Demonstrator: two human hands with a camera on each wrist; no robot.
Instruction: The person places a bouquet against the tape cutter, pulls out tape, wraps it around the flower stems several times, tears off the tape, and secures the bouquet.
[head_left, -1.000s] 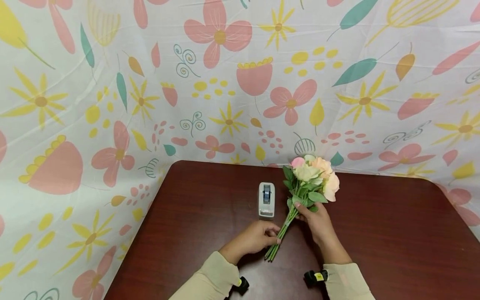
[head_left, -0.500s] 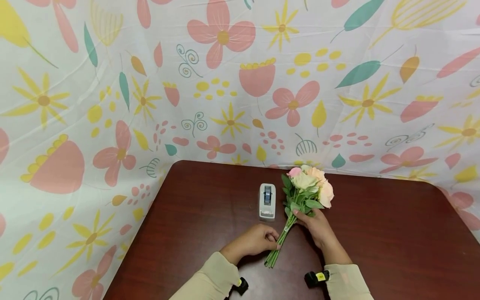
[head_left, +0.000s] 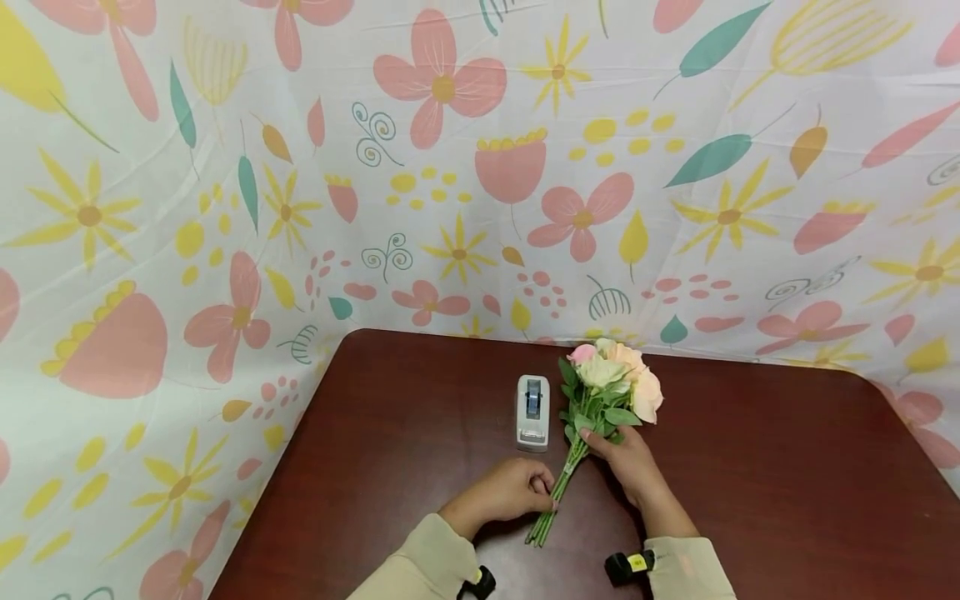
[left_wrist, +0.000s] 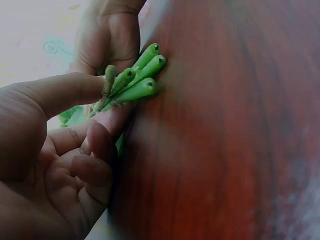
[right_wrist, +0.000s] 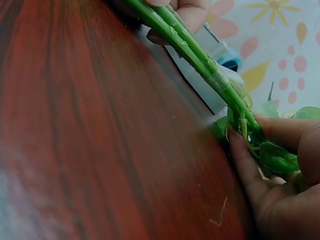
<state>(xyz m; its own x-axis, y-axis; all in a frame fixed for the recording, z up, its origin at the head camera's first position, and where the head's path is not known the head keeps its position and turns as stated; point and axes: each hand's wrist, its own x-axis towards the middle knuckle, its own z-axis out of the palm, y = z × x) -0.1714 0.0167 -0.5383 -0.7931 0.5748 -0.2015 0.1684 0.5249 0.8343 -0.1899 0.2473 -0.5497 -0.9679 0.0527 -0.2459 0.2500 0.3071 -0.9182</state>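
Note:
A bouquet of artificial flowers (head_left: 618, 375), with cream, peach and pink blooms, slants over the table with its stem ends towards me. My left hand (head_left: 510, 492) pinches the lower stems between thumb and forefinger; in the left wrist view, the cut ends of several green stems (left_wrist: 135, 91) stick out past the thumb. Higher up, just under the leaves, my right hand (head_left: 633, 467) holds the stems between thumb and fingers. A clear shiny band (right_wrist: 217, 80) wraps the stems between the two hands. Left of the bouquet stands a white tape dispenser (head_left: 532, 412) with a blue-cored roll.
The dark red wooden table (head_left: 412, 400) has a glossy top and rounded far corners. Behind it and on the left hangs a white cloth (head_left: 450, 200) printed with flowers and leaves. A black wrist camera (head_left: 628, 567) sits below the right hand.
The bouquet has come a little towards me and slightly left, both hands keeping their hold on the stems. The head view has shifted slightly. The tape dispenser stays in its place.

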